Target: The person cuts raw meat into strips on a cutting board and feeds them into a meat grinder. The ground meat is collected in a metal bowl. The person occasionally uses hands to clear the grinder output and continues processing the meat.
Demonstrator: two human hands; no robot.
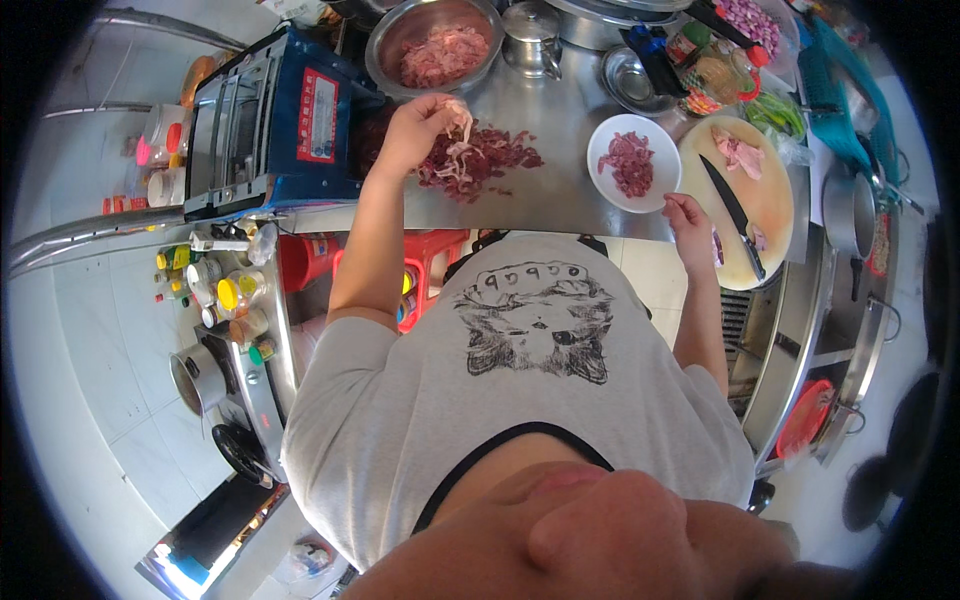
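My left hand [417,135] is raised over a pile of dark red sliced meat [487,161] on the steel counter. Its fingers pinch pale, stringy pieces of meat or fat [459,116], some hanging towards the pile. My right hand [684,217] has its fingertips bunched at the lower right rim of a white bowl [604,184]; whether they grip it is unclear. Small red meat pieces [630,161] lie in the bowl. Beside it, a round cutting board [697,172] holds a black-handled knife [727,191], a pink piece of meat [741,154] and smaller scraps.
A steel basin [382,52] of pink meat and a lidded steel pot [531,45] stand behind the pile. A blue-sided oven [289,127] borders it at left. Back right are a metal bowl [630,79], jars, bagged greens [776,112] and chopped red onion [750,26].
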